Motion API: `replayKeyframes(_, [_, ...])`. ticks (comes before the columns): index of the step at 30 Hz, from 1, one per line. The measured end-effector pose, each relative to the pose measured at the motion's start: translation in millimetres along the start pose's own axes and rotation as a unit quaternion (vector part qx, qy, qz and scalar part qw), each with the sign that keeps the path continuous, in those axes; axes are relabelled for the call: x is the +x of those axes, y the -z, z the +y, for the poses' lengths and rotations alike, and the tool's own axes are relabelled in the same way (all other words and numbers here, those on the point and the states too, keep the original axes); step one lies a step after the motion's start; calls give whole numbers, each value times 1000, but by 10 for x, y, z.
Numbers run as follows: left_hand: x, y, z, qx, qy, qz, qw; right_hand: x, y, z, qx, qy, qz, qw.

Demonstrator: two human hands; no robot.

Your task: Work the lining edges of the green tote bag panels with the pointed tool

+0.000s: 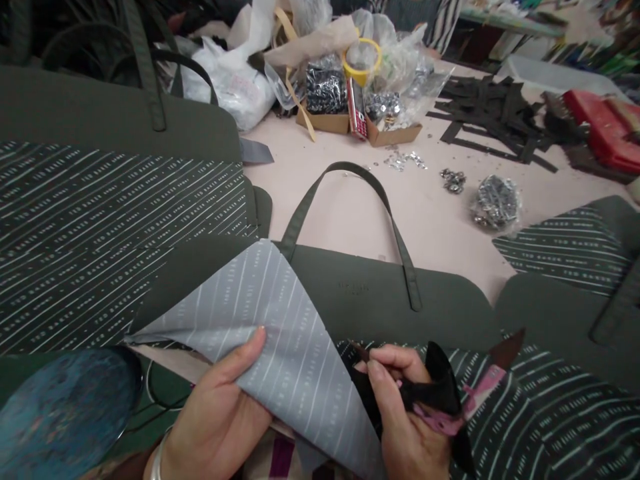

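Observation:
My left hand (225, 407) pinches a folded-up grey flap of printed fabric (280, 320), thumb on top and fingers underneath. To its right, my right hand (405, 407) grips a tool wrapped in black and pink (440, 417). A dark pointed tip shows near its fingertips, and a brown blade-like end sticks out at the far side. The tip lies close to the flap's right edge. Behind both hands is a dark green bag panel (360, 287) with a looped strap handle (345, 167) and a faint stamped mark. Striped lettered lining (540, 413) spreads at right.
More bag panels (115, 120) overlap at left. At the back stand boxes of wrapped metal parts (325, 123), a red phone (357, 110), a yellow ring (363, 57) and plastic bags. Dark strips (490, 120) and a red tool (605, 127) lie right. A blue stool (70, 413) stands lower left.

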State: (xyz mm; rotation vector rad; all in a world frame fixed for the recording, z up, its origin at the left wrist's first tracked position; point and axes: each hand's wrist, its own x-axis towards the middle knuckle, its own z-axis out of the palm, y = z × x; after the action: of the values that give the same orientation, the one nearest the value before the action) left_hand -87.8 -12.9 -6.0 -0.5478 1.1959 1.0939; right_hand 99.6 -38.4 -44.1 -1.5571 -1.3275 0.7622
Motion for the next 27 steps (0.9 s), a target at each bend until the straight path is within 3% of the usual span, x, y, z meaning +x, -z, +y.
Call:
replayKeyframes(10, [12,28,-14,-12,19,-3,1000,76,-140,-76,-46,44,-23,998])
replayKeyframes(14, [3,37,-6,-4,33,-9,999,110,-203,-135,-31,29,12,999])
replayKeyframes(20, [-41,-7,9,11,-6,14,1000,27,-43,17,76,-72,-14,994])
replayKeyframes(23, [-51,-25,20,6,-8,36,999,-10,17,65,166,-129,3,978])
replayKeyframes(27, [-51,-12,26,-3,-4,37,999,-6,-33,-77,193,-178,48,964])
